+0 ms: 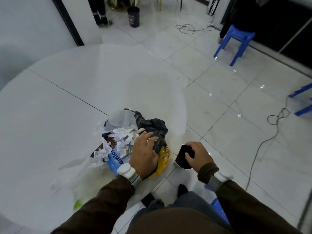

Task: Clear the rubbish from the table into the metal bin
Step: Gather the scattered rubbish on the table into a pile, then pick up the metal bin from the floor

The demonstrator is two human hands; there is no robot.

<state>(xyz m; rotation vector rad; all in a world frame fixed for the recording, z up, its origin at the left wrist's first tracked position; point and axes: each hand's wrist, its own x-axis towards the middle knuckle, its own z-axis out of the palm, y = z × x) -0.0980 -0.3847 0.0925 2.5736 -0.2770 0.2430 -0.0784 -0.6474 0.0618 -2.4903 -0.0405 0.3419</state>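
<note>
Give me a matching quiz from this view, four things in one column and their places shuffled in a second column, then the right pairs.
Things:
1. crumpled black plastic bag
2. small metal bin with black liner
3. blue plastic stool
4. yellow wrapper

Places:
A. on the floor tiles, away from the glass table
B. atop the rubbish pile, under fingers of the left hand
C. lowest in the pile, at the table edge
D. gripped at its rim by the right hand

Pairs: 1-B, 2-D, 3-A, 4-C

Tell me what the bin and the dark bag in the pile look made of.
Bin: looks like polished metal, its lower rim shines silver; the inside is dark, perhaps a liner. Dark bag: thin black plastic film, by its crumpled, softly glossy folds.
</note>
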